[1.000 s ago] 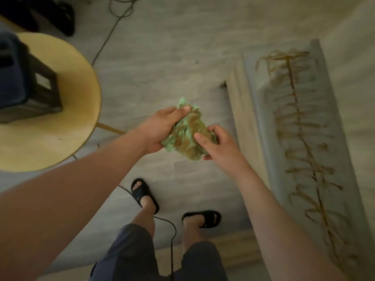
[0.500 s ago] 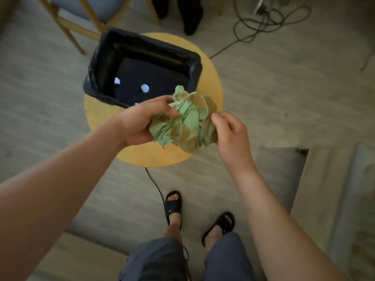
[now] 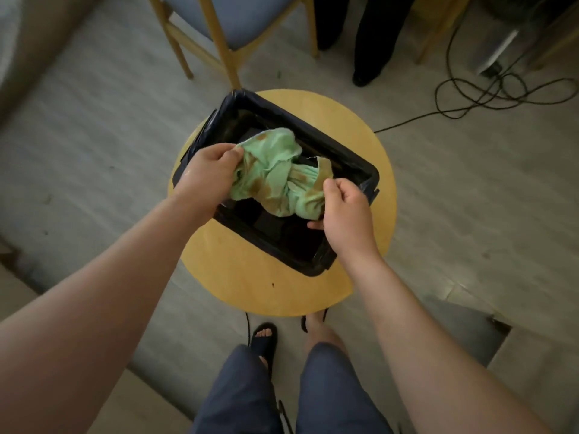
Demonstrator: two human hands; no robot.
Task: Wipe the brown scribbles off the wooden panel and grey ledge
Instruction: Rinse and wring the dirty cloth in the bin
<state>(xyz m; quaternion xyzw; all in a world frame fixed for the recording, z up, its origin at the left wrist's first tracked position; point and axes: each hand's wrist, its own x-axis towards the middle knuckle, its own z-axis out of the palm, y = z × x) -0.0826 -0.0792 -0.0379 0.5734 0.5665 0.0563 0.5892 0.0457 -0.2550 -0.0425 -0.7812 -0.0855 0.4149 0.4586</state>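
A black-lined bin [image 3: 316, 137] sits on the round yellow tabletop [image 3: 266, 277]. Beyond the tabletop stand a wooden chair [image 3: 232, 17] and a person's dark-trousered legs [image 3: 372, 32]; black cables [image 3: 488, 92] coil off its far right.

A round yellow table [image 3: 250, 277] stands on grey plank floor [image 3: 94, 136] near a blue-seated chair [image 3: 225, 23] and cables [image 3: 488, 92].

The cloth [image 3: 275, 173] is soft green fabric, crumpled and blotched brown; the bin liner [image 3: 313, 134] is thin black plastic with a slight sheen. The round table [image 3: 266, 277] is smooth pale wood; the floor [image 3: 94, 136] looks matt and grained.
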